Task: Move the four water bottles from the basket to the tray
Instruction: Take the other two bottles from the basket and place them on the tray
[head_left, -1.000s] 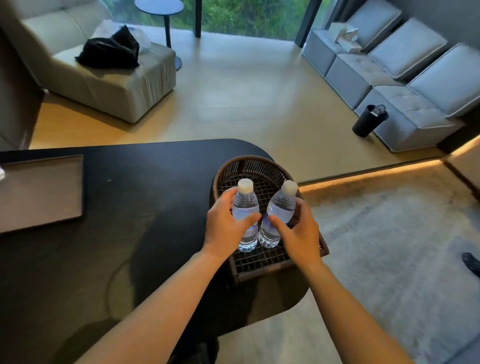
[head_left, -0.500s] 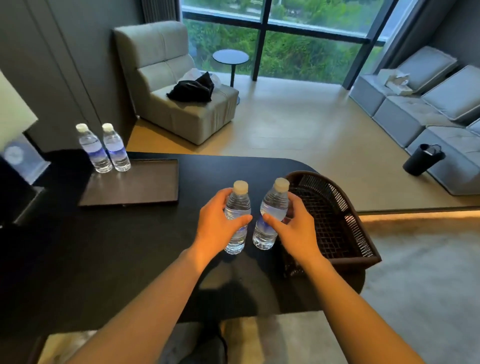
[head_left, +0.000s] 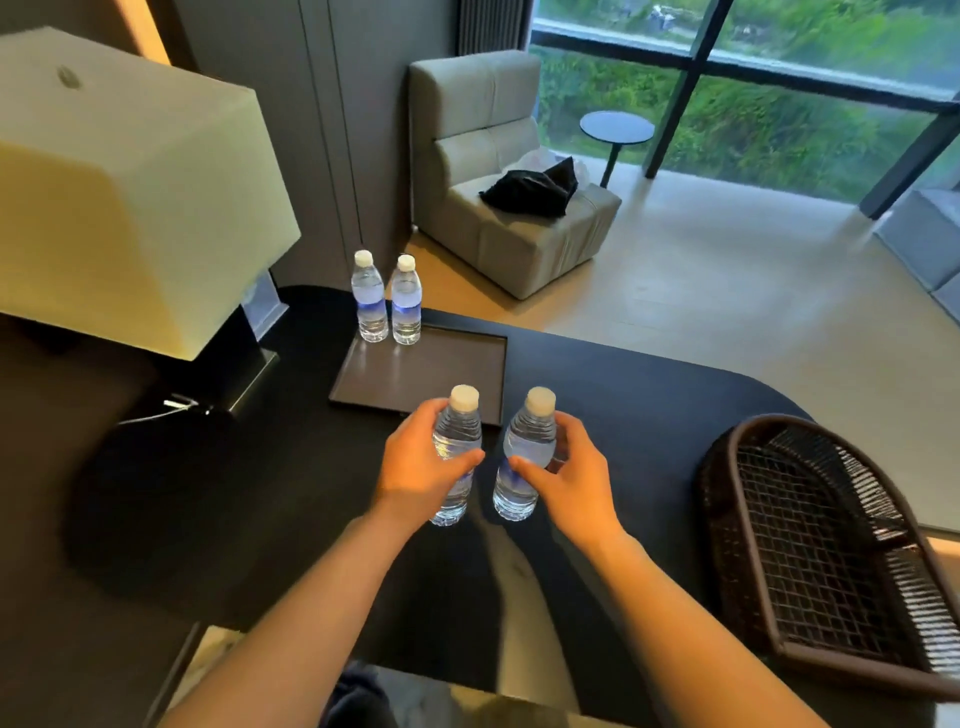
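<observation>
My left hand (head_left: 415, 473) grips a clear water bottle (head_left: 460, 431) with a white cap, held upright above the black table. My right hand (head_left: 569, 475) grips a second, slightly tilted bottle (head_left: 524, 452) right beside it. Both hang just short of the near edge of the dark rectangular tray (head_left: 447, 369). Two more bottles (head_left: 370, 299) (head_left: 405, 304) stand side by side at the tray's far left corner. The woven brown basket (head_left: 727, 467) lies at the right end of the table with no bottles in it.
A large lamp with a pale square shade (head_left: 130, 197) stands on the table at the left, with a cable by its base. Beyond the table are a grey armchair (head_left: 498, 208) with a black garment, a small round side table (head_left: 616, 127) and a window.
Both hands lifted the two bottles out of the basket and carried them left across the table toward the tray. The view swung left, so the basket now sits far right.
</observation>
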